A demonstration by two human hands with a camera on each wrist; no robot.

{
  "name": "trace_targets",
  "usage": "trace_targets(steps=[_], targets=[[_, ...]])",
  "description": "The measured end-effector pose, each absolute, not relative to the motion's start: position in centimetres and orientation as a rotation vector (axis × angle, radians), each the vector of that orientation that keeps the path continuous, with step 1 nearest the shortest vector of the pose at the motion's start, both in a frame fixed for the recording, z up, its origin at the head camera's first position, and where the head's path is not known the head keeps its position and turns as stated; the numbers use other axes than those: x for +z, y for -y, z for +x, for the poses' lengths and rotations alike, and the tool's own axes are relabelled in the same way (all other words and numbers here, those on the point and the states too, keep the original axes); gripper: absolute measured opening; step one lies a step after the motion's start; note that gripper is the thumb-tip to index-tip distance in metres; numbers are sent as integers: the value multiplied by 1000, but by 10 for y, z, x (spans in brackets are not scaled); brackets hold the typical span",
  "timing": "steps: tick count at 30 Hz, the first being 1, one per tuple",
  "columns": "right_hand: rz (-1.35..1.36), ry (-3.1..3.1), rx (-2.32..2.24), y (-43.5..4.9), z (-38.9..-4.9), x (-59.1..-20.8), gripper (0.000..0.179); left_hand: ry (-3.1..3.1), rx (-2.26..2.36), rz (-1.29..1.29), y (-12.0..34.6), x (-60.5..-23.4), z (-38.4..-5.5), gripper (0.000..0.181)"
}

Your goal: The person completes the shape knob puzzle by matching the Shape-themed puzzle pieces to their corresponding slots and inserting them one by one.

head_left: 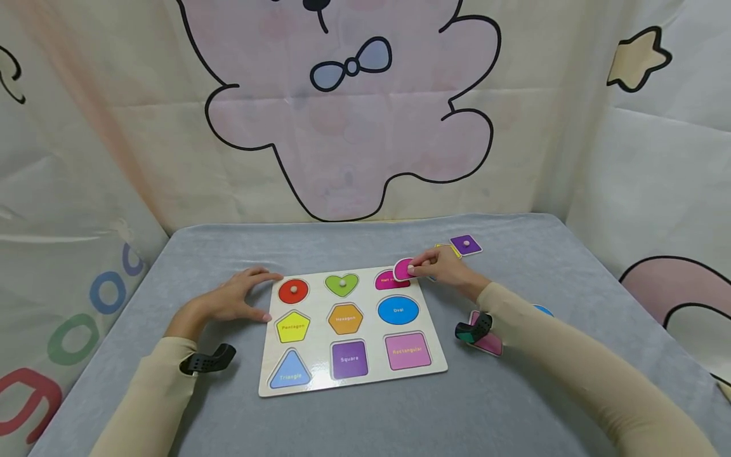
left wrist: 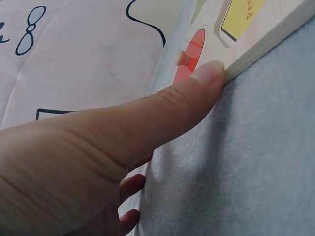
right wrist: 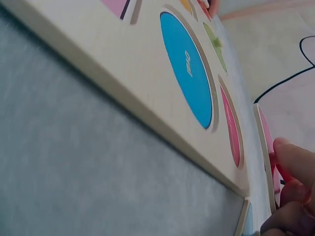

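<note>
A wooden shape puzzle board [head_left: 320, 355] lies on the table, its recesses printed with shape names. My left hand [head_left: 231, 299] is spread at its left side, thumb [left wrist: 197, 86] touching the board's edge. A knobbed red circle [head_left: 293, 291] and a knobbed green heart [head_left: 341, 285] sit in the top row. With thumb and fingers, my right hand [head_left: 445, 270] pinches a magenta half-circle piece [head_left: 402, 269] by its knob. The piece is tilted up over the half-circle recess [right wrist: 231, 128] and partly covers it in the head view.
Beyond the right hand lie a purple square piece [head_left: 466, 245] and a partly hidden yellow piece [head_left: 455, 250]. A pink piece [head_left: 490, 344] lies under the right wrist strap. Behind the right sleeve a blue piece [head_left: 544, 310] shows. Printed curtains [head_left: 354, 127] enclose the table.
</note>
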State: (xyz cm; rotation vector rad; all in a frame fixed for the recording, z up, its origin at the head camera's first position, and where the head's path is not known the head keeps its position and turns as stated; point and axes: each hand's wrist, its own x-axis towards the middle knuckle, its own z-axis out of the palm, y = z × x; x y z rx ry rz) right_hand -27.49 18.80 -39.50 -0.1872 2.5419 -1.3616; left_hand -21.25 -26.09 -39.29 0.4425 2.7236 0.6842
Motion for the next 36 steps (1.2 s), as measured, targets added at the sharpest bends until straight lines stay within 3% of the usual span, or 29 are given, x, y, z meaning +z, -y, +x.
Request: trace_targets(steps=[36], targets=[[-113, -2560, -1322, -143, -265, -400, 20, -2731, 674, 433, 261, -393, -213, 85]])
